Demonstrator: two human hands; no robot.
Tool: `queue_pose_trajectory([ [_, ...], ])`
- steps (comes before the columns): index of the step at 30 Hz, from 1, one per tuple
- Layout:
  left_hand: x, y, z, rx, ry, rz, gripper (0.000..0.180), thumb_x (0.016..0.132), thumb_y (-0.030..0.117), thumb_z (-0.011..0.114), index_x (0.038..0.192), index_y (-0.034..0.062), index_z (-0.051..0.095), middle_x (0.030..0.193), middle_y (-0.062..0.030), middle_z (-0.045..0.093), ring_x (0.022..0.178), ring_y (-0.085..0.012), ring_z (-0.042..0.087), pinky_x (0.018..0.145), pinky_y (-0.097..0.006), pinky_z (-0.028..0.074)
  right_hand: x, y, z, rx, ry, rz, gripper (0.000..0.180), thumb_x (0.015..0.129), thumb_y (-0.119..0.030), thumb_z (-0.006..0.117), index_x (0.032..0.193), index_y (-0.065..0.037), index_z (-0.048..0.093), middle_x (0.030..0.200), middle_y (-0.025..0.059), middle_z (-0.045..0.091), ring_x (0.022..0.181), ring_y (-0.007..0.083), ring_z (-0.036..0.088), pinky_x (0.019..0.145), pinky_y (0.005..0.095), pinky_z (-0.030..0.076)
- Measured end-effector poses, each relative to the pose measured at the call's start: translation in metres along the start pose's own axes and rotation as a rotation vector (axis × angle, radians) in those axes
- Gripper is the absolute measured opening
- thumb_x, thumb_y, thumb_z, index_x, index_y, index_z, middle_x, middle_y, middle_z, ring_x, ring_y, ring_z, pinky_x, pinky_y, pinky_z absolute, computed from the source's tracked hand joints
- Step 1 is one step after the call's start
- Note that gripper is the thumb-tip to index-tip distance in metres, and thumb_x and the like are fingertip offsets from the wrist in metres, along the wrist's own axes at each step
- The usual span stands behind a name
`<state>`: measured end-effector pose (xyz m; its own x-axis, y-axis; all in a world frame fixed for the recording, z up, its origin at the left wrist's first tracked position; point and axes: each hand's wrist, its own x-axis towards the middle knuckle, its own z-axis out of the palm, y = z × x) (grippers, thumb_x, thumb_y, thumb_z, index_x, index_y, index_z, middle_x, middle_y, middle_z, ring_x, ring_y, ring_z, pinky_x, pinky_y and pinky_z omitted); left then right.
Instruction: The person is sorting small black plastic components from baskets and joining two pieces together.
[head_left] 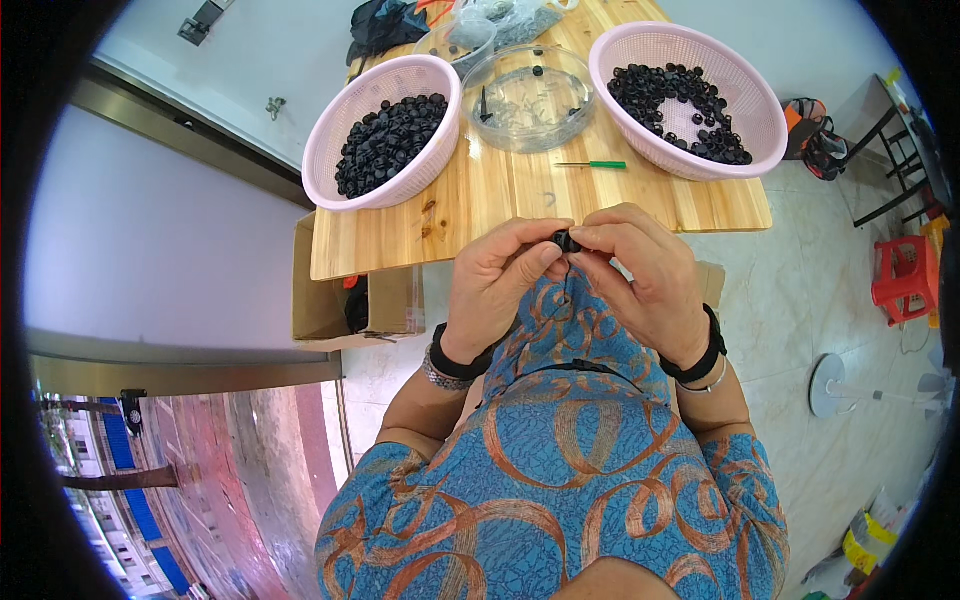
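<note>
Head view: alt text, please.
A person's left hand and right hand hold a small black part near a wooden table. On it, a left pink basket and right pink basket hold black pieces, with a clear round dish between them and a green-handled tool nearer the hands.

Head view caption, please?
Left hand and right hand hold a small black part before a wooden table bearing pink baskets.

The part [566, 241] is black, the clothing [545, 480] blue with orange-brown swirls.
</note>
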<state>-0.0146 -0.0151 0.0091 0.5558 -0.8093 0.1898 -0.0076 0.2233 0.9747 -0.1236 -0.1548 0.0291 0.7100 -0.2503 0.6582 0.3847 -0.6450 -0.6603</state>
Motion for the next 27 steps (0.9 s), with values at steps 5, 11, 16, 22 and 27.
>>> queue_pose_trajectory([
  [5,0.0003,-0.0018,0.0011,-0.044,-0.004,0.028,0.024,0.087,0.004,0.055,0.11,-0.0036,0.055,0.097,-0.0078,0.059,0.083,-0.01,0.058,0.074,-0.02,0.048,-0.0012,0.0011,0.001,0.093,0.013,0.052,0.018,0.071,0.002,0.064,0.088,0.001,0.056,0.084,0.0136,0.058,0.072,0.0268,0.059,0.061,0.0314,0.048],
  [11,-0.0006,0.0015,0.0037,-0.056,-0.004,0.005,0.024,0.086,0.002,0.054,0.11,-0.004,0.055,0.099,-0.0088,0.059,0.084,-0.0119,0.058,0.076,-0.022,0.048,-0.0027,-0.0002,-0.0003,0.118,0.015,0.078,0.018,0.071,0.002,0.064,0.088,0.002,0.057,0.083,0.0139,0.058,0.071,0.026,0.058,0.06,0.0305,0.048],
  [16,0.0009,0.0039,0.0055,-0.068,-0.011,-0.037,0.024,0.087,0.001,0.053,0.11,-0.0041,0.055,0.097,-0.0082,0.059,0.082,-0.0113,0.058,0.075,-0.022,0.048,-0.0023,0.0007,-0.0017,0.092,0.007,0.057,0.017,0.072,0.001,0.064,0.087,0.002,0.056,0.083,0.0141,0.058,0.072,0.027,0.058,0.061,0.0314,0.048],
  [22,0.001,0.0007,0.0031,-0.036,-0.009,-0.048,0.023,0.087,0.0,0.052,0.109,-0.0036,0.055,0.093,-0.0069,0.06,0.081,-0.0104,0.058,0.073,-0.021,0.048,-0.0006,0.0026,-0.0025,0.014,-0.015,-0.02,0.016,0.072,0.002,0.063,0.087,0.002,0.057,0.083,0.0143,0.058,0.074,0.0286,0.058,0.062,0.0326,0.048],
  [27,0.0019,0.001,0.0014,0.068,-0.028,-0.008,0.022,0.087,0.0,0.052,0.109,-0.0038,0.056,0.093,-0.007,0.059,0.08,-0.0101,0.058,0.073,-0.022,0.049,0.0015,0.0068,-0.003,-0.021,-0.026,-0.065,0.017,0.071,0.002,0.063,0.087,0.002,0.057,0.083,0.0142,0.058,0.074,0.0285,0.058,0.062,0.0317,0.048],
])
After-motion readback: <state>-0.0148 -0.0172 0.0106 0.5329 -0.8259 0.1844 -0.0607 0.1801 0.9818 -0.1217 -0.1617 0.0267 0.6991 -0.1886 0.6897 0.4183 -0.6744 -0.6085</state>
